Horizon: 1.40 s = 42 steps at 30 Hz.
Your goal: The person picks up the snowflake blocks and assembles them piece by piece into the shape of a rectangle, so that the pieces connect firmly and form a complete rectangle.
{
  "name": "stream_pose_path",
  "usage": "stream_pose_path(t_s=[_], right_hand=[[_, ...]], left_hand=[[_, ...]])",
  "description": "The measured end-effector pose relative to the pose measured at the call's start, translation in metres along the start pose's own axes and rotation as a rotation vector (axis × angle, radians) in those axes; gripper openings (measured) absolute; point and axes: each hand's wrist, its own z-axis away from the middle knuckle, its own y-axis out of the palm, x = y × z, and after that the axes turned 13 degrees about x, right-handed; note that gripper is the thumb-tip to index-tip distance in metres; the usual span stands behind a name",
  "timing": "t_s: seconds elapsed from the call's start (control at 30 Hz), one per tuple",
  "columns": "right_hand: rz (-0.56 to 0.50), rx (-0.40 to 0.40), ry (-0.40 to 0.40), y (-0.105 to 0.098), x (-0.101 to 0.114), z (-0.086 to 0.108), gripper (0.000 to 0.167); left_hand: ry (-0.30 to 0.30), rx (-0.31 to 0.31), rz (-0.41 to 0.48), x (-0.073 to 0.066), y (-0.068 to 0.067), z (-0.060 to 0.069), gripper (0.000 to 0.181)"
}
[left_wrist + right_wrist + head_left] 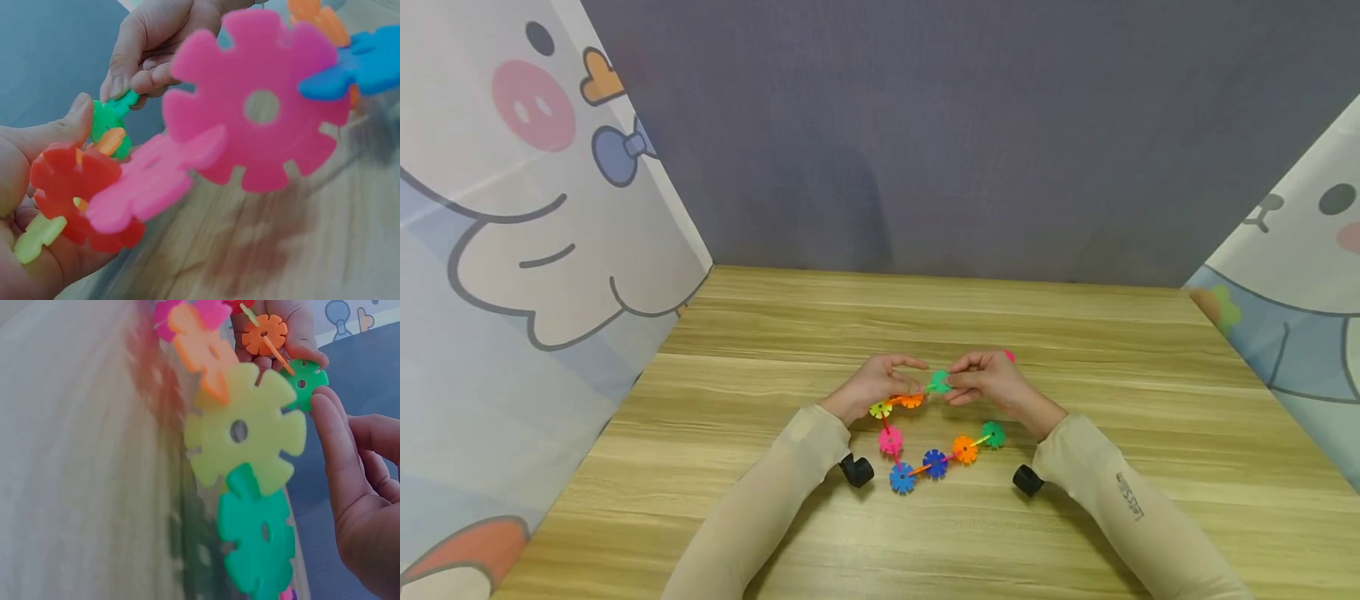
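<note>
A: ok what colours are those discs [215, 103]?
B: candy mix: pink, red, orange, yellow, green, blue. sleeves [775, 492] are cream, dark lettering [1129, 497] on one
A: and the rest?
B: yellowish wood-grain table [1150, 350], dark grey wall [970, 125], cartoon prints on the pale side panels [512, 283]

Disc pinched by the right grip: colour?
Green; the disc shows best in the right wrist view.

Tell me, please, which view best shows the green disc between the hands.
The right wrist view: the green disc shows its broad face clearly. Left wrist shows it tilted, partly covered; the head view, small.
</note>
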Motion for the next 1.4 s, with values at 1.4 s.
stream_pose_path(t_s=[1.4], right_hand=[[0.333, -0.036, 0.069, -0.04, 0.021, 0.021, 0.043]], left_hand=[[0.06, 0.021, 0.056, -0.005, -0.014, 0.01, 0.052]])
